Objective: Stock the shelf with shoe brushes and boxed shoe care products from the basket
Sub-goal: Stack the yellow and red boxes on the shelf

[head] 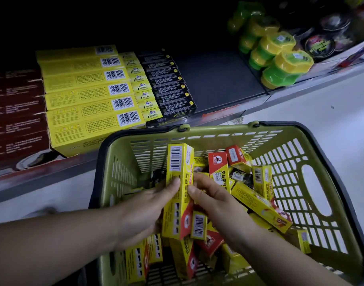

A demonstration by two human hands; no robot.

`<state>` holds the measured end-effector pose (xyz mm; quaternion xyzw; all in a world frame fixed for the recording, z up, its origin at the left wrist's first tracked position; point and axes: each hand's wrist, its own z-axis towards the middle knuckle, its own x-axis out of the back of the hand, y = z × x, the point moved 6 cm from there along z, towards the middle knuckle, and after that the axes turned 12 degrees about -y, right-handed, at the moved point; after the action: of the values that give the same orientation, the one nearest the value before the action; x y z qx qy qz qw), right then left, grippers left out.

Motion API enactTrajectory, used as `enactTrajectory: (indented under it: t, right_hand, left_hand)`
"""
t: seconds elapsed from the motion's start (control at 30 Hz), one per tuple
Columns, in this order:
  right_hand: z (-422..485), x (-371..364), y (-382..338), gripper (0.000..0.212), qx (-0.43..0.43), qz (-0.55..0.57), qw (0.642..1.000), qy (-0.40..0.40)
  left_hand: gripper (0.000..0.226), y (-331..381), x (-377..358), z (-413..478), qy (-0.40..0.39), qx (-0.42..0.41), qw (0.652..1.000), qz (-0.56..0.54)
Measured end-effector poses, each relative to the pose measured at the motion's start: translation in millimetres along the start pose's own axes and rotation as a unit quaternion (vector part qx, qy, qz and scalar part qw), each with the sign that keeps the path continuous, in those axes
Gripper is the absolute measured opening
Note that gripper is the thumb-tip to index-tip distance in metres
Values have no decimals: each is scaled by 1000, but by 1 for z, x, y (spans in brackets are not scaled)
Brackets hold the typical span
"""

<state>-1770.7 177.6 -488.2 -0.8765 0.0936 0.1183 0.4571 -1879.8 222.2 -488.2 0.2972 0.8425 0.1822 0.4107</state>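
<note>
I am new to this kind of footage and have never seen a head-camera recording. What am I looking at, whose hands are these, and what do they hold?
There is no machine here. One camera worn on a person's head looks down at their two bare hands. The left hand grips a long yellow cardboard box with a barcode, and the right hand pinches its other edge. Below is an olive-green plastic basket holding loose yellow and red boxes. Behind it, a dark shelf carries rows of yellow boxes, black boxes, dark red boxes and round green-and-yellow tubs.
</note>
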Motion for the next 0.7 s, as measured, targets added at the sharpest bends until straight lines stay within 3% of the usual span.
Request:
enactTrajectory:
  t: [0.1, 0.17, 0.23, 0.3, 0.43, 0.53, 0.6, 0.7]
  right_hand:
    - [-1, 24, -12, 20, 7, -214, 974, 72]
    - [-2, 51, -18, 20, -14, -344, 926, 156]
    - [-4, 78, -13, 35, -77, -450, 865, 208]
    - [-3, 94, 0, 47, -149, -480, 837, 216]
    - [4, 98, 18, 60, -174, -476, 829, 235]
    - [5, 103, 23, 68, -179, -450, 839, 249]
    - [1, 105, 24, 59, -172, -372, 877, 251]
    - [-16, 94, 15, 40, -123, -130, 953, 245]
  left_hand:
    - [56, 2, 8, 3, 30, -34, 999, 12]
    - [62, 3, 11, 4, 50, -41, 998, 26]
    - [61, 1, 14, 5, 58, -33, 998, 12]
    - [65, 0, 16, 6, 58, -32, 998, -4]
    - [53, 3, 15, 6, 55, -42, 998, -2]
    - [79, 3, 20, 6, 87, -38, 995, 17]
    - [92, 3, 23, 7, 98, -38, 994, 18]
    - [94, 2, 22, 7, 98, -38, 994, 18]
